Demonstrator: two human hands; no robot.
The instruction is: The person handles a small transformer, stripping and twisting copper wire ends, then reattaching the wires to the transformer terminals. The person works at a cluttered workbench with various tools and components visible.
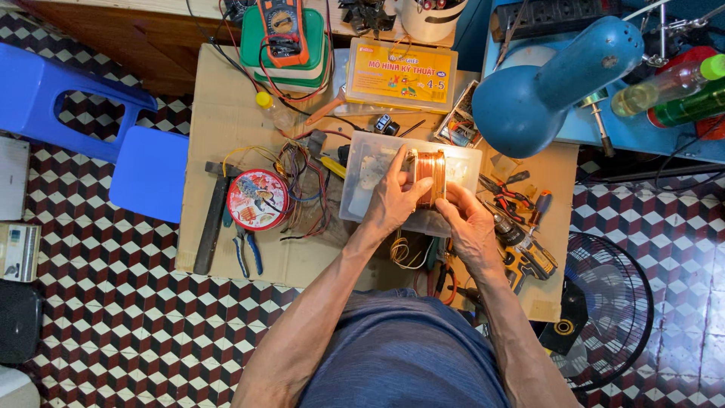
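At centre frame, the left hand (391,198) and right hand (470,227) are both clamped on a round spool of bare copper wire (430,176), held above a clear plastic tray (361,181). A loosened grip could let turns spring off and snag the tangled coloured wires (302,189) at left.

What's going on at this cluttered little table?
A person holds a spool of copper wire between the left hand and right hand, over a clear plastic box on a cardboard-covered table. Around it lie a round red tin, blue-handled pliers, a hammer and a multimeter.
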